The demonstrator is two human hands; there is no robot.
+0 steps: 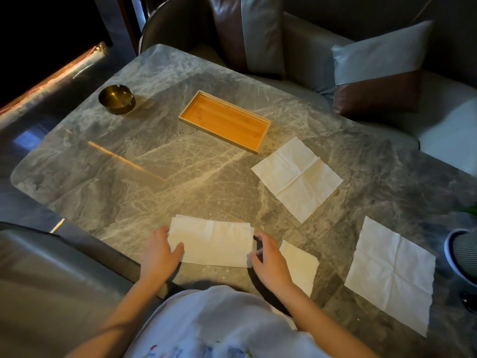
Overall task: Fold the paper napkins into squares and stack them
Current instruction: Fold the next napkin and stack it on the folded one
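Note:
A white paper napkin folded in half (215, 242) lies as a long rectangle near the table's front edge. My left hand (158, 251) presses flat on its left end, thumb on the paper. My right hand (268, 259) pinches its right edge between thumb and fingers. A small folded square napkin (300, 264) lies just right of my right hand, partly under my wrist. Two unfolded napkins lie flat: one (296, 178) mid-right, one (392, 273) at the near right.
A grey marble table (129, 177) holds a wooden tray (224, 121) at the back centre and a brass ashtray (116, 98) at the back left. Cushioned seats surround it. A round white object (462, 251) sits at the right edge.

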